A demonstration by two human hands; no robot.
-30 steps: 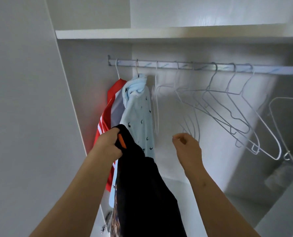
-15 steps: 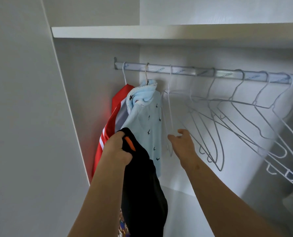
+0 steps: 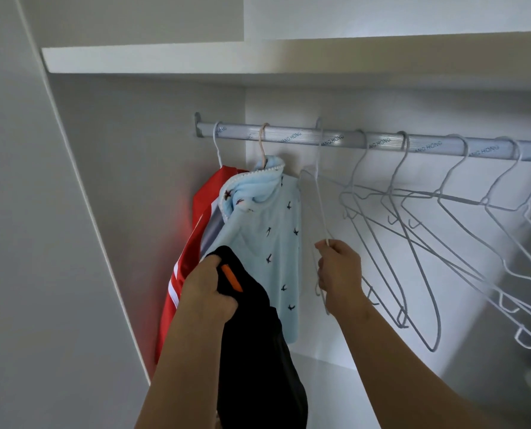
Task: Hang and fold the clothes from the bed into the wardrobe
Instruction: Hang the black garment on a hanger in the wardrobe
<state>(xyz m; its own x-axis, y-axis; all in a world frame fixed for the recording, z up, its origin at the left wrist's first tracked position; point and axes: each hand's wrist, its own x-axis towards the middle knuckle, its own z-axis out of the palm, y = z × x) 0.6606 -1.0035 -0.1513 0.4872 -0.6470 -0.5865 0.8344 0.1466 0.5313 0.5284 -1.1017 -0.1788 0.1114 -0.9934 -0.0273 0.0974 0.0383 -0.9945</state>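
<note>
Your right hand (image 3: pixel 340 270) has closed on thin white wire hanger (image 3: pixel 319 196); left hand (image 3: pixel 207 289) grips limp black fabric garment (image 3: pixel 258 351).

In the wardrobe (image 3: pixel 149 181), a white shelf (image 3: pixel 165 60) is spanning the upper frame, a pale grey panel (image 3: pixel 41 243) is filling the left, and soft light is falling on the back wall (image 3: pixel 350 103).

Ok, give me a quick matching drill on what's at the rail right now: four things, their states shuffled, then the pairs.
Things:
1. black garment
2. white hanger
3. light blue top
4. red garment

States:
A. hangs leftmost on the rail
B. gripped by the left hand
C. held by the right hand
D. hangs second from the left, small dark print

Pairs: 1-B, 2-C, 3-D, 4-A
</note>
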